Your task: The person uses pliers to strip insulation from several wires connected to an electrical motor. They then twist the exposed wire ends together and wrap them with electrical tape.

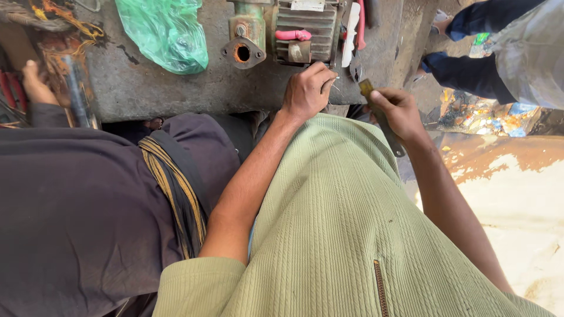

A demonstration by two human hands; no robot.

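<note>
A grey, stained tabletop (176,88) runs across the upper part of the view, its near edge just beyond the wearer's green ribbed shirt (341,235). A second person in dark clothing (76,217) fills the left, with a striped yellow-and-black cloth (173,188) hanging at the waist; their hand (34,82) rests by the tabletop's left edge near a dark tool handle (76,88).

On the tabletop towards its far edge lies a crumpled green plastic bag (167,32). To its right stands a worn motor or pump (282,35), with a finned grey housing and a greenish flange with a round port; a pink-handled tool (294,35) lies across the fins, and a red and white handled tool (355,29) leans beside it.

The left hand (306,91) is at the tabletop's near edge, just below the motor housing, its grip clenched on something thin. It looks like fine wire ends, too small to tell surely. Pressing down against the edge seems to steady whatever is pinched there.

The right hand (399,111) hangs just off the tabletop's near right corner, its grip grasping a slim tool with a yellowish tip (376,108) angled towards the left hand's fingers, probably so the tip can reach them.

Another person's dark-trousered legs (470,64) stand at the upper right.
</note>
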